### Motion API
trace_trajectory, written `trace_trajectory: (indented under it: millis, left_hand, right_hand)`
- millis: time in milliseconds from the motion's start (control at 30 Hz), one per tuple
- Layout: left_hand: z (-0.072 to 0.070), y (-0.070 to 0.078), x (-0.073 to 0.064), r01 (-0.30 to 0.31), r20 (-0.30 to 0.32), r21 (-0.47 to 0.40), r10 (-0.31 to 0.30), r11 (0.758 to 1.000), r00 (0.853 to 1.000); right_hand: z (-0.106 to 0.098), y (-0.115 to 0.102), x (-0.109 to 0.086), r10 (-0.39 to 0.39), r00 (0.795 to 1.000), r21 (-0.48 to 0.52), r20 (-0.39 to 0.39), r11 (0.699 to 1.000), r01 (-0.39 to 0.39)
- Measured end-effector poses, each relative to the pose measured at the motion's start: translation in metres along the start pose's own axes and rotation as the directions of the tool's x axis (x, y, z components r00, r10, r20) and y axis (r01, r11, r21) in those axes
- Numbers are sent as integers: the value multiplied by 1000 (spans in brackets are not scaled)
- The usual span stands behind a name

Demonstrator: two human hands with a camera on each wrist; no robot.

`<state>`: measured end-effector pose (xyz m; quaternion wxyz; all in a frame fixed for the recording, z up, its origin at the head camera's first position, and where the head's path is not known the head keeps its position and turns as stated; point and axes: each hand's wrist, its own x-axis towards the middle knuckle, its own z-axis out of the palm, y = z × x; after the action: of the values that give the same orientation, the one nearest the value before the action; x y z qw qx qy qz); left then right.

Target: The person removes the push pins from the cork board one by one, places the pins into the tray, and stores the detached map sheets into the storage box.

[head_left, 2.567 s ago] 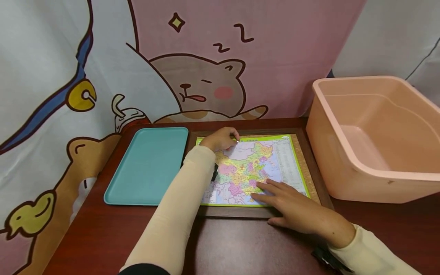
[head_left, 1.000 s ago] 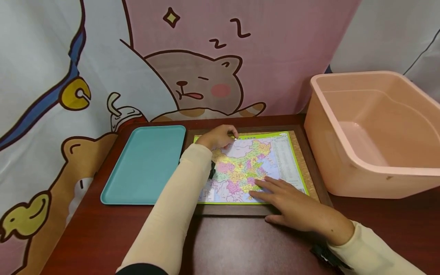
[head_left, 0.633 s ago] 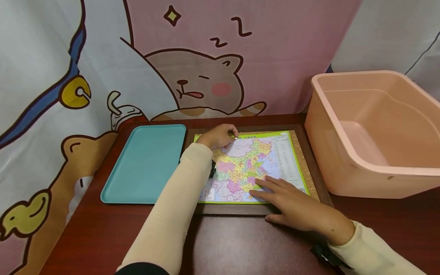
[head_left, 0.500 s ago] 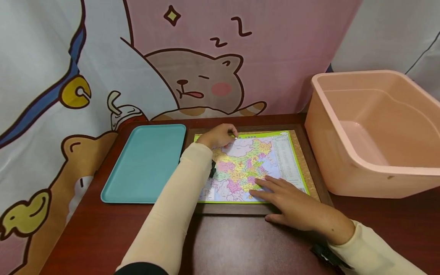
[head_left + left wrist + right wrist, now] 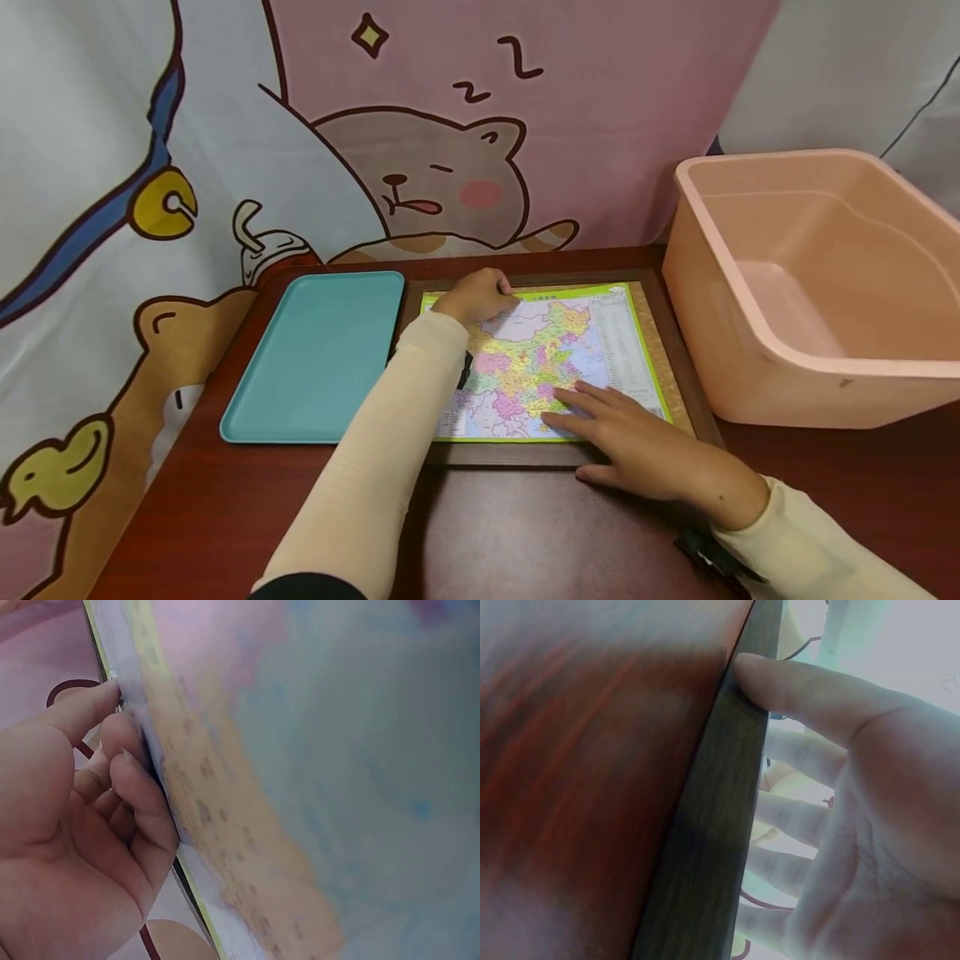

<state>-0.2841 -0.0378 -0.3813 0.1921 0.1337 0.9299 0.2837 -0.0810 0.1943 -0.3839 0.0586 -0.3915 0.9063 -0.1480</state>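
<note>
Lying on a framed corkboard, a colourful printed map [image 5: 502, 387] with a lime-green border sits in the middle of a reddish-brown worktop [image 5: 480, 533], with a strip of bare cork [image 5: 662, 358] showing along its right side. A person's left hand [image 5: 476, 296] is at the map's top edge, its arm lying across the left part of the map in a cream sleeve [image 5: 375, 458]; the fingers are bent, the tips of thumb and forefinger close together, and I cannot tell whether anything small is between them. The right hand [image 5: 641, 442] is spread wide, holding nothing, its fingertips over the lower right part of the map and its thumb on the near side of the dark wooden frame [image 5: 510, 455]. Just beside the board on the left is a flat teal tray [image 5: 322, 358] with rounded corners; close on the right stands a large, deep peach-coloured tub [image 5: 750, 358]. Behind the worktop hangs a cloth backdrop [image 5: 622, 125] in pink and white, printed with cartoon animals, among them a sleeping bear and a yellow-green chick.
</note>
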Motion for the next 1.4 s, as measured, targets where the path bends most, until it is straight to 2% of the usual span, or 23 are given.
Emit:
trace_trajectory:
  millis: [267, 400, 533, 633, 733, 800, 900, 967, 1000, 1100, 1267, 1400]
  left_hand:
    - [1, 2, -1, 29, -20, 3, -29, 1000, 999]
    - [1, 3, 0, 25, -27, 0, -25, 1000, 999]
    - [1, 0, 4, -39, -11, -1, 39, 999, 999]
    - [0, -5, 6, -100, 26, -18, 100, 995, 995]
    - [-4, -7, 7, -157, 61, 30, 155, 987, 986]
    - [-8, -5, 7, -216, 76, 111, 209, 970, 975]
    - [-15, -2, 8, -308, 86, 267, 296, 913, 951]
    - [-18, 0, 8, -347, 100, 329, 333, 878, 938]
    - [-19, 1, 9, -357, 108, 344, 341, 868, 934]
    - [-21, 1, 10, -377, 129, 370, 355, 849, 926]
    - [-21, 0, 12, -398, 135, 386, 375, 832, 917]
    - [-20, 0, 15, -422, 136, 418, 404, 805, 905]
  right_hand:
    - [0, 0, 1, 12, 1000, 19, 15, 1000, -13]
    - [1, 0, 1, 13, 1000, 24, 12, 1000, -13]
    - [1, 2, 0, 19, 1000, 27, 14, 999, -19]
    - [2, 2, 0, 18, 1000, 29, 17, 999, -19]
    - [3, 2, 0, 17, 1000, 32, 15, 999, -18]
    - [2, 1, 0, 14, 1000, 27, 9, 1000, -14]
    - [2, 1, 0, 11, 1000, 19, 1, 1000, -11]
    - [2, 1, 0, 7, 1000, 14, -1, 1000, -7]
    - [2, 1, -1, 7, 1000, 12, -2, 1000, -7]
    - [2, 0, -1, 6, 1000, 11, -1, 1000, -6]
    - [1, 0, -1, 7, 1000, 9, 1, 1000, -7]
    - [1, 1, 0, 9, 1000, 10, 6, 1000, -9]
